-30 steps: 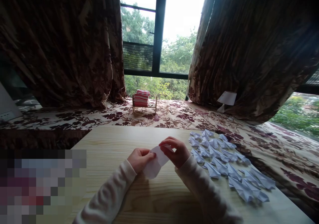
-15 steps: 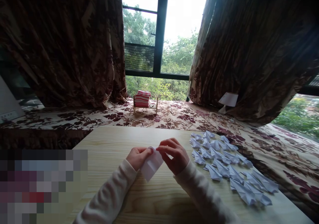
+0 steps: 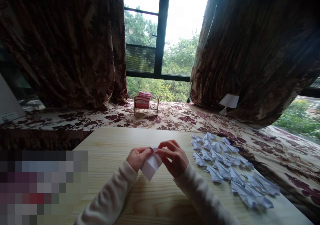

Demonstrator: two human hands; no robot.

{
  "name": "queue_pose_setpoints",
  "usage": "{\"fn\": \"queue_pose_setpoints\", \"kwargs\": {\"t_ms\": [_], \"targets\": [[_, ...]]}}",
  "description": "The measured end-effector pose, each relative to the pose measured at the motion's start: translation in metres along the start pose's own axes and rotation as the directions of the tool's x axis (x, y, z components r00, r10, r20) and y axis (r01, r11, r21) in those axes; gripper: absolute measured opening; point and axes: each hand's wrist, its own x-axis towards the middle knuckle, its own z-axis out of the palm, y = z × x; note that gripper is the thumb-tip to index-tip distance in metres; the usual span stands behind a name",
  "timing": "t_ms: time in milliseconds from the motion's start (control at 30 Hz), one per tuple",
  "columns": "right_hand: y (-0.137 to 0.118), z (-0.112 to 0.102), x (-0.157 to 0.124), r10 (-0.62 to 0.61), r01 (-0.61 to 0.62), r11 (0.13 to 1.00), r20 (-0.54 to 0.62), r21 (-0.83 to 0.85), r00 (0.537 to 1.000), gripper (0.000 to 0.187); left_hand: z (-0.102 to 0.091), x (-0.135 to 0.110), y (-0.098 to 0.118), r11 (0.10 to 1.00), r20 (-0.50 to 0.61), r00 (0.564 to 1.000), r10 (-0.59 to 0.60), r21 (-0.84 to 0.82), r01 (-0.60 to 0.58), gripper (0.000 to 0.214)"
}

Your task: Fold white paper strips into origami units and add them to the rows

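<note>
A small white sheet of paper (image 3: 150,166) is held just above the light wooden table (image 3: 107,141), partly folded, its lower corner pointing down. My left hand (image 3: 136,158) pinches its upper left edge. My right hand (image 3: 173,157) pinches the upper right edge, fingers curled over the top fold. Both hands meet at the paper's top. To the right of my right hand, several folded white paper pieces (image 3: 225,166) lie in rows on the table.
A patterned cloth (image 3: 175,116) covers the ledge beyond the table. On it stand a small wooden rack with a red striped stack (image 3: 143,101) and a little white lamp (image 3: 228,102). Dark curtains frame the window. A blurred patch lies at lower left.
The paper has been folded shorter and drawn closer between my hands. My right hand's fingers have come over its top edge toward my left hand.
</note>
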Motion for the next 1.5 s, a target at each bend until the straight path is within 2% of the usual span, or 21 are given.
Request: {"fn": "queue_pose_setpoints", "kwargs": {"t_ms": [200, 567, 833, 1033, 1233, 1333, 1400, 1433, 1467, 1500], "targets": [[0.001, -0.002, 0.001, -0.002, 0.002, 1.000, 0.012, -0.002, 1.000, 0.022, 0.002, 0.000, -0.002, 0.990, 0.099, 0.994, -0.053, -0.126, 0.065, 0.027], [0.003, -0.006, 0.002, -0.016, 0.016, 1.000, 0.014, -0.022, 1.000, 0.022, 0.004, -0.003, 0.001, 0.981, 0.088, 0.992, -0.095, -0.162, 0.108, 0.021], [0.003, -0.006, 0.002, -0.050, 0.052, 0.997, 0.047, -0.056, 0.998, 0.025, 0.007, -0.002, -0.001, 0.972, 0.036, 0.992, -0.122, -0.199, 0.126, 0.038], [0.004, -0.006, 0.002, -0.065, 0.067, 0.996, 0.036, -0.053, 0.997, 0.026, 0.011, -0.002, -0.001, 0.968, -0.058, 0.992, -0.108, -0.235, 0.092, 0.030], [0.004, -0.003, 0.003, -0.057, 0.057, 0.998, 0.005, -0.021, 0.998, 0.027, 0.009, 0.000, -0.005, 0.975, -0.121, 0.992, -0.038, -0.221, 0.011, 0.027], [0.006, -0.005, 0.002, 0.037, -0.031, 0.990, -0.043, 0.137, 0.998, 0.029, 0.007, 0.001, -0.005, 0.984, -0.204, 0.978, 0.041, -0.159, -0.074, 0.030], [0.008, -0.007, 0.003, 0.194, -0.167, 0.932, -0.054, 0.321, 0.980, 0.029, 0.006, 0.001, -0.005, 0.985, -0.261, 0.962, 0.085, -0.123, -0.121, 0.031], [0.009, -0.008, 0.004, 0.309, -0.264, 0.869, -0.042, 0.417, 0.950, 0.030, 0.006, 0.001, -0.005, 0.983, -0.285, 0.953, 0.106, -0.113, -0.143, 0.031], [0.011, -0.008, 0.005, 0.440, -0.372, 0.779, -0.018, 0.505, 0.898, 0.033, 0.007, 0.001, -0.004, 0.980, -0.306, 0.943, 0.134, -0.100, -0.171, 0.032], [0.012, -0.007, 0.006, 0.571, -0.477, 0.661, 0.024, 0.580, 0.820, 0.037, 0.009, 0.000, -0.004, 0.976, -0.319, 0.933, 0.165, -0.086, -0.202, 0.032]]}}
